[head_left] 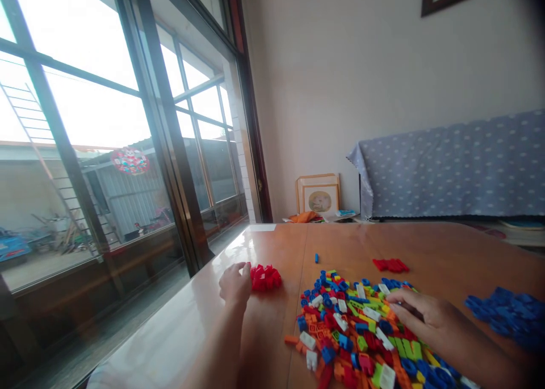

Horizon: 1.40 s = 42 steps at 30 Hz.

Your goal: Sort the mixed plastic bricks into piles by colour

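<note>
1 mixed brick pile (361,326), 2 red heaps (266,277), 1 blue heap (508,315), 2 hands (421,312)

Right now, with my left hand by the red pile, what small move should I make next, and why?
Perhaps pick a red piece from the mixed pile with your right hand, since it's at that pile, while your left hand is beside the red pile.

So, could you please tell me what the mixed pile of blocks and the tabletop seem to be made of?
Mixed pile of blocks: probably smooth plastic, given the bright solid colours and moulded-looking shapes.
Tabletop: perhaps varnished wood or wood-look laminate, reddish-brown with glossy glare.
</note>
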{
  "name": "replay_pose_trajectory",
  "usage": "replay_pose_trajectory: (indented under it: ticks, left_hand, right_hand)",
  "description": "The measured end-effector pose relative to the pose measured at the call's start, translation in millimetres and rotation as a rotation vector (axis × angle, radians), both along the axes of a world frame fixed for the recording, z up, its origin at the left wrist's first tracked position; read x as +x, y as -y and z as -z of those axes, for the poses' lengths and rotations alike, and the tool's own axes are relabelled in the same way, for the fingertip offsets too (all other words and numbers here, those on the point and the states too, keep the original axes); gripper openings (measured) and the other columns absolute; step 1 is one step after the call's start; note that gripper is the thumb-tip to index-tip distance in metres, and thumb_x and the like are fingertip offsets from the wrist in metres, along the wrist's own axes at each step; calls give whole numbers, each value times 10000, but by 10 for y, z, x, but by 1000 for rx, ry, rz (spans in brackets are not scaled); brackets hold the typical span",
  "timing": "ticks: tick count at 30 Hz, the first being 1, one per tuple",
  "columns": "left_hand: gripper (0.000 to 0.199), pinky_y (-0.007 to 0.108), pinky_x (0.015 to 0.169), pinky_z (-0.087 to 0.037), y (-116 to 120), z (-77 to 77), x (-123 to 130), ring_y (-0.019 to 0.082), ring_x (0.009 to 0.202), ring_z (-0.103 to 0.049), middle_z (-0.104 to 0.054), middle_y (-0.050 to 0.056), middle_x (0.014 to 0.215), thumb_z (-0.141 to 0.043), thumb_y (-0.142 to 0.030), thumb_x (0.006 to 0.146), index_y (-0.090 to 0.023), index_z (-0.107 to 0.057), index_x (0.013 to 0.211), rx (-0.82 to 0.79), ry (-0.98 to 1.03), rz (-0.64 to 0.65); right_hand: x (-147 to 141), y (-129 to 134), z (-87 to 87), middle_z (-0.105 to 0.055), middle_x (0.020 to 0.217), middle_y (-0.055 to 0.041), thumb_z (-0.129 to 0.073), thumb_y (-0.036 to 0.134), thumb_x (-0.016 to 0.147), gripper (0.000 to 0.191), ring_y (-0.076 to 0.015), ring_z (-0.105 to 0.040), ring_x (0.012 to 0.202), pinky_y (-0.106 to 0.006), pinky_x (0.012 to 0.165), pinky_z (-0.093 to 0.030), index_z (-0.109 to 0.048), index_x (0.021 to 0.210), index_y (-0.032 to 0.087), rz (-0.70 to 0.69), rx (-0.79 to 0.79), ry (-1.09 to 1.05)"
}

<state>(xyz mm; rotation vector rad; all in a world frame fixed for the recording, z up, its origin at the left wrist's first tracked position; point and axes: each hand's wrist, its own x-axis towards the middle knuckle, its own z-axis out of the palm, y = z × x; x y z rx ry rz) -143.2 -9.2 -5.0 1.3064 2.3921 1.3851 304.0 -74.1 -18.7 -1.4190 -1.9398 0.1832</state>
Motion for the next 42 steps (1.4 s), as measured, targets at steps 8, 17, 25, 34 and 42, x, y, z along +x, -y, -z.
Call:
replay_pose_trajectory:
  ticks: [8,17,25,34,42]
  left_hand:
    - [407,608,1119,-226,-25,229,-81,392,1395,-366,-522,74,1473,-512,-554,860,-329,-753,1097,-122,-95,-47]
    - [401,603,1126,-240,-159,378,-145,394,1434,-311,-493,-19,1511,-484,-539,883,-395,-716,1176,-165,-170,-14]
    - [415,435,1124,-340,-158,363,-145,300,1331,-492,-639,68,1358,-444,-426,931,-267,-740,1175,-144,-293,69]
    - [474,351,1101,-370,-169,240,41,246,1287,-544,-664,101,1312,-300,-339,1002,-168,-691,1206,-11,-346,142]
    - [463,428,1035,-446,35,48,415,287,1193,-594,-666,134,1252,-462,-453,942,-160,-621,1264,255,-260,301]
  right_hand:
    - [82,-84,101,-767,1017,-7,-526,481,918,289,-232,-713,881,-260,688,-537,-729,1038,315,-56,-140,68]
    - [100,-66,106,-771,1014,6,-521,475,919,283,-227,-718,875,-250,678,-534,-726,1041,323,-39,-158,60]
    - [27,6,-12,-764,933,-1,-498,473,929,288,-221,-697,861,-278,768,-519,-713,999,295,-63,-190,47]
    - [-82,128,-212,-753,925,-16,-456,426,945,291,-219,-687,859,-288,753,-490,-694,1005,270,-64,-178,60]
    - [-95,157,-230,-732,852,-8,-459,412,949,281,-200,-663,786,-282,706,-466,-692,989,260,-67,-181,78]
